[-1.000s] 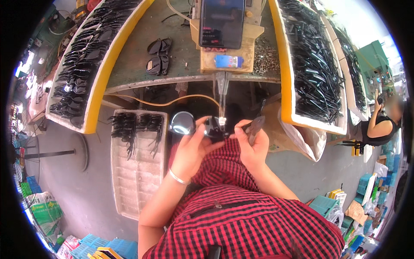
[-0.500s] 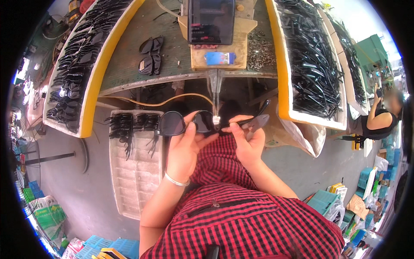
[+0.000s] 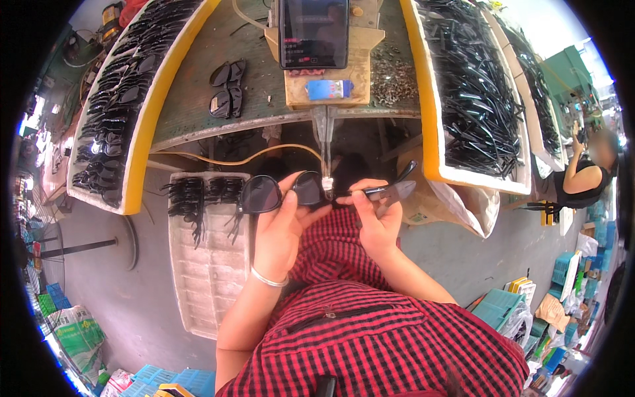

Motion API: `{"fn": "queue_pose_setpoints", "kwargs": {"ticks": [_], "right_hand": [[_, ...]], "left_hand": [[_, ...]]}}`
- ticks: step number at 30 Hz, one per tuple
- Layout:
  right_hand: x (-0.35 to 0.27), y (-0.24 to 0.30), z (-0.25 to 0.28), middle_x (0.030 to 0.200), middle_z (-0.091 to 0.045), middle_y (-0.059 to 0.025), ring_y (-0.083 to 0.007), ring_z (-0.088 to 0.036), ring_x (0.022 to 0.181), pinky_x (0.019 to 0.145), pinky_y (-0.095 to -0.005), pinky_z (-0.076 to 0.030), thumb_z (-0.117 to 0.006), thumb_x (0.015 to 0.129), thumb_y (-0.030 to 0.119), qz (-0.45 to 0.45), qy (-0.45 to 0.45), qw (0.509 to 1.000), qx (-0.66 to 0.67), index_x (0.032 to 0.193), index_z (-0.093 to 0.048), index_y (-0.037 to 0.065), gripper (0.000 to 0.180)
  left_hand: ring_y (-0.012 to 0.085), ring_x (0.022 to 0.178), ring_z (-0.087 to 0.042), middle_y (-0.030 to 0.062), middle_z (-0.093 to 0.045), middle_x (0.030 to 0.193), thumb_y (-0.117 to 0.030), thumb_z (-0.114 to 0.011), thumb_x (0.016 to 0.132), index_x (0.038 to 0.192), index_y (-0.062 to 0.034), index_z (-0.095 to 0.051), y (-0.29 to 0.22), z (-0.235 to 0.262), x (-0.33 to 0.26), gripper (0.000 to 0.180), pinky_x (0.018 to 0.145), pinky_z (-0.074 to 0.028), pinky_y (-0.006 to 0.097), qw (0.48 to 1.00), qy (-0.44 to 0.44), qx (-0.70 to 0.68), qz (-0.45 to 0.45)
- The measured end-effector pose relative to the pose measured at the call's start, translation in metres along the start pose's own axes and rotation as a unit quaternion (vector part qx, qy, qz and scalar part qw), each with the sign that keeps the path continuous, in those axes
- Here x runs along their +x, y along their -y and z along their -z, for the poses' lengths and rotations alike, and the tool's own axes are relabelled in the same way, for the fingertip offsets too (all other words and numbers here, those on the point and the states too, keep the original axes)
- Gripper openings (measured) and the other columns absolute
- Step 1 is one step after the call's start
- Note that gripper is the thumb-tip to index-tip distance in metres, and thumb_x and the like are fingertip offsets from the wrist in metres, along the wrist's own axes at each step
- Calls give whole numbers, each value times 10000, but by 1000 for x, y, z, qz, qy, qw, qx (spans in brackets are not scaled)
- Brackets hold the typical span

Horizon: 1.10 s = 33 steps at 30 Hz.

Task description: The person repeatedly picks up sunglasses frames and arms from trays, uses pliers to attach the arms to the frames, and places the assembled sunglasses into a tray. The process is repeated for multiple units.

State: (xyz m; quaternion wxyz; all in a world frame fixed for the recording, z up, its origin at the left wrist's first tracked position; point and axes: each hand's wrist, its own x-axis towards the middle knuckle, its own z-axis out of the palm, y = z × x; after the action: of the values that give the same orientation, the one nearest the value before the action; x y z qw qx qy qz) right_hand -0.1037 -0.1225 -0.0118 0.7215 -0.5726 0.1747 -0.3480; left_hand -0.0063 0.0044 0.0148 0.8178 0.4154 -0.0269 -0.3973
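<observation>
My left hand [image 3: 281, 225] grips a black sunglasses front [image 3: 278, 193] by its lenses, level in front of my lap. My right hand [image 3: 374, 215] pinches a black temple arm [image 3: 390, 190] against the right end of that front. Both meet just under the thin metal tip of a bench tool [image 3: 325, 142] that hangs from the table edge. Two more sunglasses fronts [image 3: 226, 87] lie on the green table top above.
Yellow-edged white trays full of black fronts [image 3: 116, 99] and of temple arms [image 3: 473, 86] flank the table. A phone [image 3: 313, 32] stands on a wooden block. A white foam tray [image 3: 202, 258] with several finished glasses sits at my left. Another person [image 3: 585, 175] stands far right.
The sunglasses front has come up and turned flat between my hands, and the right hand has brought the temple arm to its end. My view has tilted slightly downward.
</observation>
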Motion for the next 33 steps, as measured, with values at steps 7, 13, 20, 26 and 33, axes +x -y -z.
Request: {"fn": "queue_pose_setpoints", "kwargs": {"ticks": [7, 13, 20, 26, 33], "right_hand": [[0, 1, 0, 981, -583, -123, -195, -648, 806, 773, -353, -565, -579, 931, 27, -6, 0, 1000, -1, 1043, -530, -37, 137], [1, 3, -1, 962, -596, -115, -214, -669, 811, 734, -313, -542, -593, 936, 63, -7, -2, 1000, 8, 1042, -534, -33, 155], [1, 5, 1, 965, -597, -116, -231, -678, 819, 749, -317, -538, -598, 935, 67, -25, 5, 1000, 1, 1046, -532, -33, 163], [0, 4, -1, 963, -607, -113, -221, -675, 826, 770, -317, -537, -600, 935, 65, -25, -5, 999, 24, 1053, -540, -35, 166], [0, 4, -1, 950, -609, -110, -231, -683, 806, 760, -323, -532, -603, 931, 66, -30, -8, 999, 18, 1055, -533, -29, 170]], "left_hand": [[321, 1128, -590, 167, -572, 1238, -185, -412, 1018, 1335, -4, -443, -1, 6, 1, 367, 978, -481, 517, 1000, 16, -4, 0], [321, 1125, -594, 169, -574, 1235, -186, -418, 1014, 1337, -4, -440, 0, 7, 2, 371, 973, -485, 516, 1000, 14, -5, 3], [318, 1124, -596, 175, -576, 1231, -183, -417, 1012, 1339, 0, -434, -1, 7, 3, 376, 968, -489, 512, 1000, 14, -8, 8], [317, 1124, -597, 176, -580, 1227, -192, -422, 1012, 1338, 7, -435, -1, 8, 2, 382, 966, -490, 512, 1000, 15, -7, 9], [320, 1126, -596, 179, -578, 1232, -192, -418, 1013, 1345, 8, -430, -1, 10, 2, 388, 963, -492, 513, 1000, 17, -8, 9]]}}
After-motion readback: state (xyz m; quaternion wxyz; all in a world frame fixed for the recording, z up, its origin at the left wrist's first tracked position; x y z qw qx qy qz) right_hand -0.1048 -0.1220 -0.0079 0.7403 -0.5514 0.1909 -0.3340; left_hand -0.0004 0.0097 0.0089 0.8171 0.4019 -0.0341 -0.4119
